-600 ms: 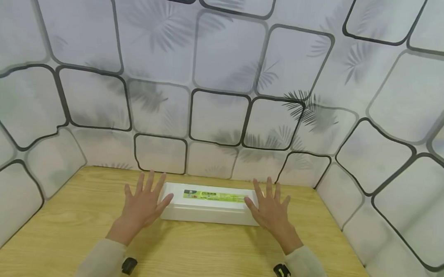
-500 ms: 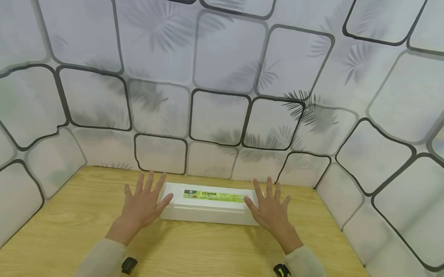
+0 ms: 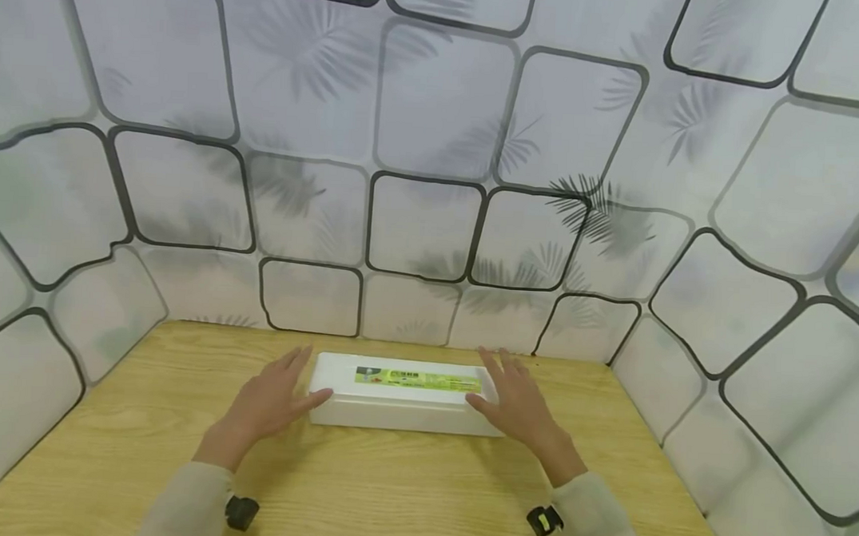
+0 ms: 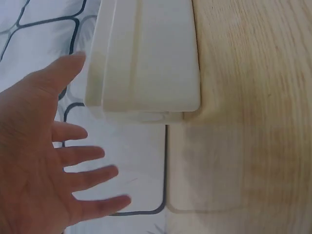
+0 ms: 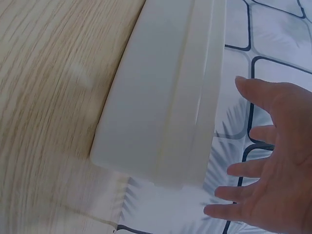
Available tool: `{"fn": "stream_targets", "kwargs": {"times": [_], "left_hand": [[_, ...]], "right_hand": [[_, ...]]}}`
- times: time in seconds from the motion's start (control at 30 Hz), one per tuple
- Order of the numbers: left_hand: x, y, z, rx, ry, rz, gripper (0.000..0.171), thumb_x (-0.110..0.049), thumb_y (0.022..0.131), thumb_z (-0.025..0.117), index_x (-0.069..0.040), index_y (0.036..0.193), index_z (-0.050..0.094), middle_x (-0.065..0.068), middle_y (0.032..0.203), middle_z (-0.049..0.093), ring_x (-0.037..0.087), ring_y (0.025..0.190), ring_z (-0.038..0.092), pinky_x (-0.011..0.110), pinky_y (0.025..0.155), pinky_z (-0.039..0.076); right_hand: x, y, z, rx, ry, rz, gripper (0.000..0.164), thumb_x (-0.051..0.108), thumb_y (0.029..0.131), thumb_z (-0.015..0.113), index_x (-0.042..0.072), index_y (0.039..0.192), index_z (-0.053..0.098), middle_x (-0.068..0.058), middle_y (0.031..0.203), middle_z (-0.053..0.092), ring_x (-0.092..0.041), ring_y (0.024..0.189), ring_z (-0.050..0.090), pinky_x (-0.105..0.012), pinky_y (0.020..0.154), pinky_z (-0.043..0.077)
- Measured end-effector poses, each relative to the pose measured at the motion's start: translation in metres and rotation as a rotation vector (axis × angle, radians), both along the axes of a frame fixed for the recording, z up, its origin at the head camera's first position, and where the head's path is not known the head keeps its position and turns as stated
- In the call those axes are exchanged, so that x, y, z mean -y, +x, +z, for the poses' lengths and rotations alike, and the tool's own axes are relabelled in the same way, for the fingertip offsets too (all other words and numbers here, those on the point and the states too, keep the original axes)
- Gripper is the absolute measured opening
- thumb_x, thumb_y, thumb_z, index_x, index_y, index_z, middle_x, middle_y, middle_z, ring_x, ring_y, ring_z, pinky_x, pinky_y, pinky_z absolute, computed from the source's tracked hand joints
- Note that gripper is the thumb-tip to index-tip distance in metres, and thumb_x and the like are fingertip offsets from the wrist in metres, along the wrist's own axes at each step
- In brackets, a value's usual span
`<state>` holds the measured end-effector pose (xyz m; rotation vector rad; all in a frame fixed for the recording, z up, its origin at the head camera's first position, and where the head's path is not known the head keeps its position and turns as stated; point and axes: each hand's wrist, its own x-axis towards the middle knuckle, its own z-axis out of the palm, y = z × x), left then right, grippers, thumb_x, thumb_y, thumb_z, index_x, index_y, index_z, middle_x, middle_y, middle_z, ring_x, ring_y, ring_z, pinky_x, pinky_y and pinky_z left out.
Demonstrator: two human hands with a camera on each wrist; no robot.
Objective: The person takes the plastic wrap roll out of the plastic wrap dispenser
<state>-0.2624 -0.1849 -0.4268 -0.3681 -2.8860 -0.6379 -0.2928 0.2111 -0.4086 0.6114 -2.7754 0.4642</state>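
A long white lidded box [image 3: 405, 415] with a green label [image 3: 417, 379] on top lies crosswise on the wooden table. Beside its left end is my left hand [image 3: 265, 401], fingers extended and thumb spread toward the box's top edge. In the left wrist view that hand [image 4: 44, 146] stands apart from the box [image 4: 151, 58]. My right hand [image 3: 520, 404] is at the right end, its thumb over the lid's front corner in the head view. The right wrist view shows a gap between the right hand [image 5: 278, 165] and the box [image 5: 156, 97]. Neither hand holds anything.
The wooden tabletop [image 3: 391, 490] extends around the box. Patterned cloth walls [image 3: 424, 228] enclose the table at the back and both sides. Small black devices sit at the left wrist [image 3: 242, 513] and the right wrist [image 3: 545, 522].
Both hands have turned from flat, spread fingers to palms facing inward, with the fingers closer together at the box's ends. The box has not moved.
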Motion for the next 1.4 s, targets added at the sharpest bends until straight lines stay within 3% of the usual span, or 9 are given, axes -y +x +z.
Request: {"fn": "stream_targets", "kwargs": {"times": [0.17, 0.37, 0.7, 0.83, 1.17, 1.4], "left_hand": [[0.006, -0.002, -0.008, 0.143, 0.207, -0.067, 0.097, -0.05, 0.095, 0.07, 0.009, 0.159, 0.026, 0.036, 0.161, 0.032, 0.057, 0.146, 0.033, 0.07, 0.118, 0.031], [0.008, -0.005, -0.019, 0.179, 0.292, -0.066, 0.092, -0.038, 0.092, 0.078, 0.012, 0.155, 0.033, 0.038, 0.153, 0.042, 0.053, 0.13, 0.054, 0.063, 0.108, 0.047], [0.007, -0.009, -0.034, 0.22, 0.45, -0.076, 0.087, -0.027, 0.089, 0.083, 0.01, 0.153, 0.038, 0.037, 0.145, 0.051, 0.048, 0.119, 0.065, 0.052, 0.097, 0.059], [0.007, -0.011, -0.039, 0.236, 0.489, -0.065, 0.085, -0.026, 0.088, 0.084, 0.008, 0.152, 0.04, 0.034, 0.141, 0.055, 0.046, 0.117, 0.066, 0.049, 0.093, 0.061], [0.004, -0.013, -0.045, 0.243, 0.565, -0.035, 0.077, -0.018, 0.088, 0.083, 0.007, 0.15, 0.045, 0.033, 0.137, 0.059, 0.038, 0.108, 0.071, 0.043, 0.084, 0.063], [0.002, -0.01, -0.045, 0.237, 0.588, -0.03, 0.073, -0.013, 0.09, 0.081, 0.007, 0.15, 0.045, 0.034, 0.139, 0.058, 0.035, 0.105, 0.072, 0.04, 0.083, 0.063]], "right_hand": [[0.004, -0.003, 0.0, -0.027, 0.022, 0.054, 0.074, 0.039, 0.091, 0.077, 0.006, 0.151, 0.05, -0.03, 0.151, 0.051, -0.055, 0.138, 0.047, -0.074, 0.107, 0.041], [0.01, -0.009, -0.003, -0.044, 0.049, 0.105, 0.073, 0.041, 0.087, 0.081, 0.006, 0.147, 0.056, -0.027, 0.148, 0.056, -0.052, 0.137, 0.05, -0.071, 0.111, 0.04], [0.017, -0.015, -0.006, -0.08, 0.05, 0.183, 0.073, 0.041, 0.081, 0.085, 0.005, 0.14, 0.061, -0.027, 0.14, 0.061, -0.05, 0.132, 0.054, -0.068, 0.112, 0.04], [0.021, -0.017, -0.007, -0.106, 0.041, 0.217, 0.074, 0.041, 0.079, 0.086, 0.005, 0.139, 0.062, -0.027, 0.136, 0.064, -0.049, 0.128, 0.057, -0.069, 0.11, 0.041], [0.027, -0.02, -0.009, -0.048, 0.025, 0.264, 0.077, 0.043, 0.08, 0.084, 0.003, 0.142, 0.059, -0.034, 0.14, 0.059, -0.062, 0.131, 0.049, -0.078, 0.106, 0.038], [0.034, -0.019, -0.011, 0.011, 0.008, 0.214, 0.076, 0.042, 0.08, 0.085, 0.01, 0.144, 0.06, -0.03, 0.144, 0.057, -0.062, 0.135, 0.045, -0.084, 0.104, 0.034]]}}
